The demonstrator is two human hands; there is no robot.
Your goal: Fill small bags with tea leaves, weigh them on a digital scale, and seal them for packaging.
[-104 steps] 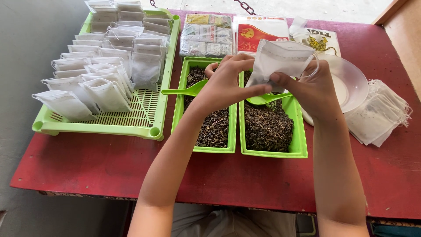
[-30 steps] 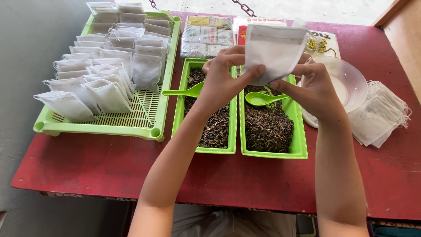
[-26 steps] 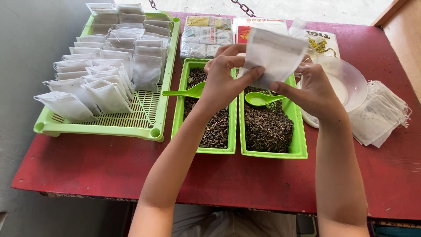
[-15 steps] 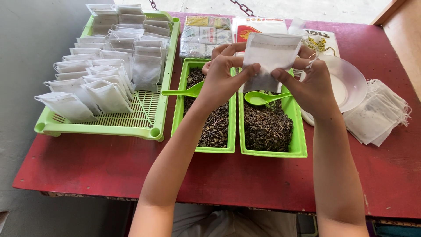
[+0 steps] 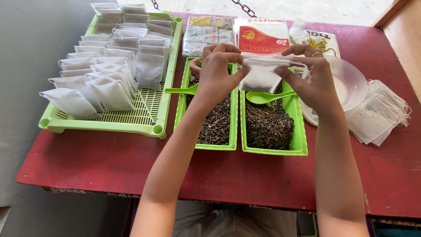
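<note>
Both hands hold one small white mesh pouch [image 5: 262,75] above two green trays of dark dried leaves. My left hand [image 5: 218,72] pinches the pouch's top left edge, and my right hand [image 5: 309,74] grips its top right edge, where a thin drawstring trails. The pouch hangs over the gap between the left leaf tray [image 5: 180,115] and the right leaf tray [image 5: 300,137]. A green spoon [image 5: 266,96] lies in the right tray just under the pouch. Another green spoon [image 5: 180,90] rests across the left tray's rim.
A large green slatted tray [image 5: 144,125] at the left holds several filled white pouches. A clear bowl [image 5: 351,83] sits right of the leaf trays, with a stack of flat white pouches [image 5: 377,115] beyond it. Printed packets [image 5: 261,35] lie at the back of the red table [image 5: 87,158].
The pouch has come down from a raised, upright position to just over the trays, and both hands now pinch its top edge closer together.
</note>
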